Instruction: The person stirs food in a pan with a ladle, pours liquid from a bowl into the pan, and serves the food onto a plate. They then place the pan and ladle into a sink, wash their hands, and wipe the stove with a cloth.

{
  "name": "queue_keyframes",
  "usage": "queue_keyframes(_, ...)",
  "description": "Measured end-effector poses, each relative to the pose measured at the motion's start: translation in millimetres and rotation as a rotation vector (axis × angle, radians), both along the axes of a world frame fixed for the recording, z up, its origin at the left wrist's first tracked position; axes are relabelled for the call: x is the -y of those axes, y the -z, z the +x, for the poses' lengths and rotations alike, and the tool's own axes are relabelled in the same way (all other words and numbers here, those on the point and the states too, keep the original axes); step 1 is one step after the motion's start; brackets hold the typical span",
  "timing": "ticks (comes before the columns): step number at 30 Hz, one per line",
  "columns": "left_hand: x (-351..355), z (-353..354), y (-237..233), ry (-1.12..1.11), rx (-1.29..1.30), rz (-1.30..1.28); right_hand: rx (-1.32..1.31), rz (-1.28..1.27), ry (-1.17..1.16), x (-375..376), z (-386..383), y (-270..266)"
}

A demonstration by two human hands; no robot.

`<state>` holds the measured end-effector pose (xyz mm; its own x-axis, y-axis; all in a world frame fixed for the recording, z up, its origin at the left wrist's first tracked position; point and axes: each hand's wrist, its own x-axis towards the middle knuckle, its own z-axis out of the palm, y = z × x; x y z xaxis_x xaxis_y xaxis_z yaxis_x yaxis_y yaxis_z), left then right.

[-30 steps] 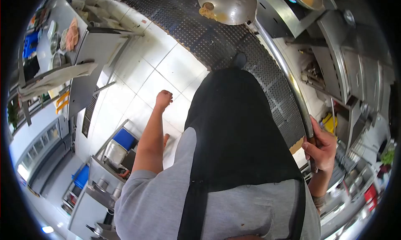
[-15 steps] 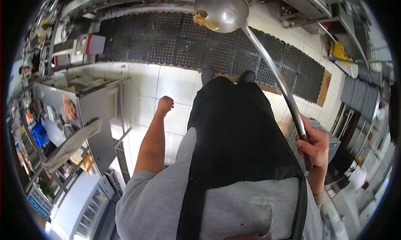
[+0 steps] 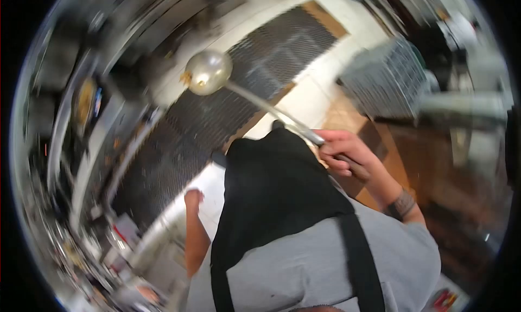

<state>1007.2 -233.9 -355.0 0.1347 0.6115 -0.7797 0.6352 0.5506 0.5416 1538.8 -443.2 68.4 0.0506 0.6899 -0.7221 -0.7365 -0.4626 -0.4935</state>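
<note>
My right hand is wrapped round the dark end of a long-handled metal ladle. The ladle's round bowl is out in front over the black floor mat, with a bit of brownish food at its left edge. My left hand hangs low at the left of the black apron, blurred, with its fingers curled; it touches no object that I can make out.
Grey stacked racks stand on the floor at the upper right. Blurred metal kitchen equipment runs along the left. Brown floor shows right of my right hand, and white tiles border the mat.
The whole view has turned, so the mat now runs diagonally and the racks show larger at the upper right. The ladle has shifted left in view, still in my right hand.
</note>
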Motion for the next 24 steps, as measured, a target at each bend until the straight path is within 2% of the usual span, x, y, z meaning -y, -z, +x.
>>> queue_keyframes(1,8,27,-4,-0.123,0.008,-0.017,-0.006,0.007,0.055,15,13,15)
queue_keyframes(3,12,42,28,0.374,0.129,0.099,0.045,0.000,0.174,40,42,20)
queue_keyframes(5,41,143,-69,0.323,-0.068,0.049,0.100,0.018,0.198,69,80,55)
queue_keyframes(7,47,188,-72,0.363,0.056,0.005,0.131,0.045,0.257,80,118,78)
queue_keyframes(8,53,211,-79,0.384,-0.022,0.041,0.157,0.053,0.275,87,137,89)
queue_keyframes(9,45,198,-29,0.441,0.051,0.086,0.160,0.067,0.294,95,157,100)
queue_keyframes(11,55,247,-78,0.613,0.014,0.232,0.142,0.096,0.372,103,203,115)
queue_keyframes(14,48,272,-84,0.648,-0.042,0.211,0.124,0.228,0.579,114,277,129)
queue_keyframes(15,45,278,-83,0.653,-0.045,0.218,0.131,0.271,0.638,116,305,130)
queue_keyframes(17,40,288,-74,0.602,-0.267,0.125,0.287,0.273,0.745,124,361,122)
queue_keyframes(19,16,262,-31,0.712,-0.241,0.215,0.310,0.262,0.841,143,424,104)
queue_keyframes(20,8,261,-25,0.764,-0.230,0.263,0.379,0.267,0.857,156,459,102)
queue_keyframes(21,1,269,-32,0.771,-0.227,0.264,0.452,0.272,0.872,170,493,100)
queue_keyframes(23,-16,289,-46,0.775,-0.323,0.139,0.608,0.119,0.927,189,551,72)
queue_keyframes(24,-26,303,-49,0.813,-0.341,0.122,0.767,0.009,0.930,193,576,54)
